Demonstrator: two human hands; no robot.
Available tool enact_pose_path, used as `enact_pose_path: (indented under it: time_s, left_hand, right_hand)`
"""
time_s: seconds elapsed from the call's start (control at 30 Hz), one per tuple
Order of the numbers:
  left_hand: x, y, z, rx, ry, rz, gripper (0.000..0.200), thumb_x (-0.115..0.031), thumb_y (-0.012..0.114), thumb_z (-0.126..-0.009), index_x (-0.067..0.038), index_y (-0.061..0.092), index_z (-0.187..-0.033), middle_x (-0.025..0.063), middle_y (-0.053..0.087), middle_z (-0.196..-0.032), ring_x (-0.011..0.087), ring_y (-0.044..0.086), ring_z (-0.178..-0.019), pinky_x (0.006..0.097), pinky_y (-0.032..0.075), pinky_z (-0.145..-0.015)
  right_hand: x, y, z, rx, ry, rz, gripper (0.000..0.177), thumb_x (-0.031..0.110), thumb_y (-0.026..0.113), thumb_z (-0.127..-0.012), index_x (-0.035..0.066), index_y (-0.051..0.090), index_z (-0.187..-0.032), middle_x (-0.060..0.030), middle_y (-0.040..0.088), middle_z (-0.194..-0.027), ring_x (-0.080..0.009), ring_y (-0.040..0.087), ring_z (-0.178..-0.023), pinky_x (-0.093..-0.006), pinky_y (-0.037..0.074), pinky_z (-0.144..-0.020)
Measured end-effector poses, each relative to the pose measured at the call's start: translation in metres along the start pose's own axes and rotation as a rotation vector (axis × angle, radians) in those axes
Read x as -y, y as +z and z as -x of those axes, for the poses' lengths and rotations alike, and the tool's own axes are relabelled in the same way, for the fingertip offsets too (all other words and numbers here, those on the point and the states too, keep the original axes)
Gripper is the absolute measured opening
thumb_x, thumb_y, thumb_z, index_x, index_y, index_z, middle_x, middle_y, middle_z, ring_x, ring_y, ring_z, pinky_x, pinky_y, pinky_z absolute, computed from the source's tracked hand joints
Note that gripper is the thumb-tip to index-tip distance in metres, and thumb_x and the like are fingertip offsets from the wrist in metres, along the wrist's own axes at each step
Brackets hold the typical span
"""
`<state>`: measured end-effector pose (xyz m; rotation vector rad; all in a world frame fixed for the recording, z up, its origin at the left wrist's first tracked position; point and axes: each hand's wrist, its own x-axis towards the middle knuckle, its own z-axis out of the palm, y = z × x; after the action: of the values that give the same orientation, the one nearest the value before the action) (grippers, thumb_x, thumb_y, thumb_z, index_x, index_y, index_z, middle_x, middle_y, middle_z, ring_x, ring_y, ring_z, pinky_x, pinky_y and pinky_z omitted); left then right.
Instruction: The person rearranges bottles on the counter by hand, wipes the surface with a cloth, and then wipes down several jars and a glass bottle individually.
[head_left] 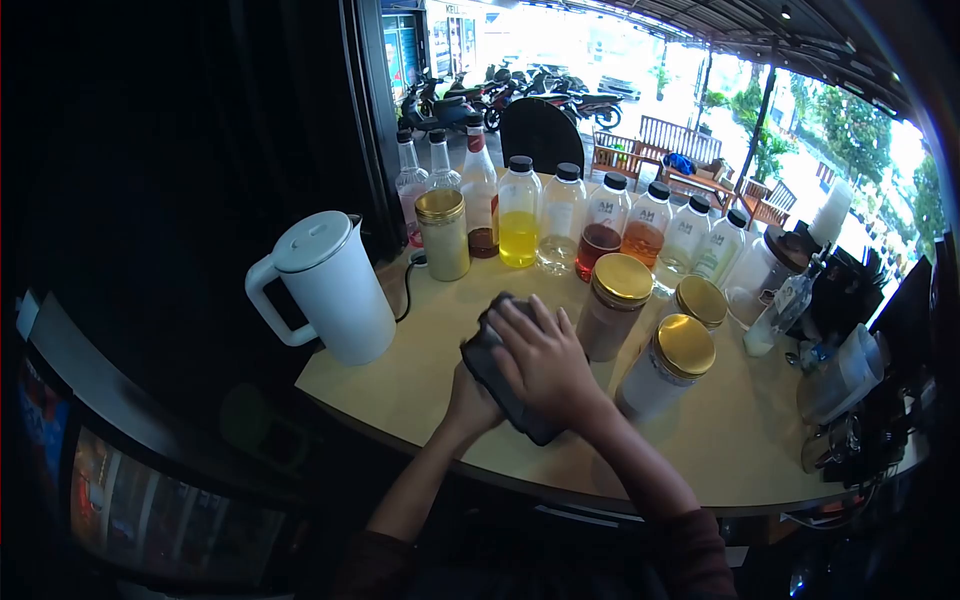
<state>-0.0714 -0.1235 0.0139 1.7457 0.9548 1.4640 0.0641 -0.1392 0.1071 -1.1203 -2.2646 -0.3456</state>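
Observation:
Over the front of the table, my left hand (472, 402) is closed on the lower left side of a dark, flat, rectangular object (487, 362), holding it tilted. What kind of object it is cannot be made out. Across its upper face lies my right hand (548, 365), fingers stretched out, apart and slightly blurred. My left fingers are mostly hidden beneath the object. Just right of my right hand stands a gold-lidded jar (606, 322), with another gold-lidded jar (660, 376) nearer to me and a third (702, 302) behind.
A white electric kettle (345, 300) stands at the left of the curved tabletop (445, 335). Along the back runs a row of black-capped bottles, including one with yellow liquid (518, 235). One more gold-lidded jar (443, 240) is beside them. A clear pitcher (845, 375) is at the right.

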Motion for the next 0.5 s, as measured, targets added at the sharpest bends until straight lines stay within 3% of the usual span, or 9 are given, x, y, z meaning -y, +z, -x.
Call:
enact_pose_path:
  time_s: [0.03,0.07,0.17,0.27,0.37,0.43,0.5]
  left_hand:
    - [-0.007,0.001,-0.003,-0.024,-0.007,0.025,0.067,-0.018,0.076,-0.070,0.000,0.044,-0.127,0.0145,0.064,-0.107,0.0262,0.064,-0.098,0.0350,0.050,-0.083]
    - [-0.017,0.008,-0.001,-0.107,-0.137,0.254,0.076,-0.014,0.078,-0.065,-0.001,0.042,-0.131,0.0141,0.061,-0.112,0.0237,0.062,-0.101,0.0336,0.050,-0.086]
    - [-0.026,-0.002,0.001,0.014,-0.081,0.012,0.082,-0.008,0.076,-0.061,-0.002,0.039,-0.134,0.0130,0.059,-0.115,0.0219,0.059,-0.105,0.0328,0.048,-0.089]
    - [-0.030,0.005,0.003,0.041,-0.094,0.111,0.079,-0.008,0.076,-0.060,-0.002,0.041,-0.130,0.0113,0.057,-0.117,0.0213,0.058,-0.107,0.0335,0.046,-0.092]
    - [-0.032,0.008,-0.003,0.097,-0.086,0.108,0.076,-0.012,0.080,-0.061,-0.001,0.043,-0.126,0.0108,0.058,-0.114,0.0206,0.058,-0.105,0.0339,0.047,-0.090]
    - [-0.032,0.005,-0.004,0.135,-0.078,-0.012,0.074,-0.014,0.081,-0.061,-0.001,0.045,-0.124,0.0112,0.058,-0.112,0.0205,0.059,-0.105,0.0336,0.048,-0.089]
    - [-0.032,0.005,-0.001,0.154,-0.042,-0.064,0.077,-0.019,0.083,-0.062,-0.003,0.044,-0.126,0.0131,0.059,-0.112,0.0222,0.059,-0.108,0.0345,0.049,-0.088]
  right_hand:
    - [-0.001,0.000,0.011,0.002,0.001,0.003,0.045,0.028,0.055,-0.088,0.007,0.053,-0.128,-0.0136,0.050,-0.134,-0.0336,0.046,-0.125,-0.0543,0.035,-0.102]
    - [-0.007,0.000,0.025,-0.036,-0.055,-0.117,0.043,0.023,0.057,-0.087,0.008,0.054,-0.127,-0.0131,0.051,-0.134,-0.0325,0.045,-0.126,-0.0550,0.034,-0.103]
    - [-0.024,-0.002,0.050,-0.131,-0.095,-0.365,0.043,0.015,0.063,-0.082,0.007,0.056,-0.124,-0.0130,0.052,-0.133,-0.0300,0.044,-0.129,-0.0564,0.027,-0.107]
    - [-0.026,-0.018,0.040,-0.080,0.091,-0.208,0.046,0.026,0.059,-0.086,0.002,0.054,-0.125,-0.0145,0.052,-0.133,-0.0308,0.044,-0.129,-0.0556,0.020,-0.111]
    - [-0.024,-0.016,0.010,0.043,0.110,-0.212,0.047,0.032,0.054,-0.089,0.006,0.053,-0.128,-0.0144,0.048,-0.137,-0.0312,0.040,-0.132,-0.0556,0.019,-0.111]
    - [-0.026,-0.012,0.011,0.084,0.074,-0.261,0.047,0.029,0.056,-0.089,0.007,0.053,-0.130,-0.0117,0.049,-0.138,-0.0294,0.039,-0.133,-0.0545,0.019,-0.112]
    - [-0.028,-0.019,0.017,0.119,-0.172,-0.365,0.043,0.022,0.058,-0.087,0.008,0.055,-0.128,-0.0100,0.051,-0.136,-0.0289,0.040,-0.132,-0.0532,0.020,-0.112]
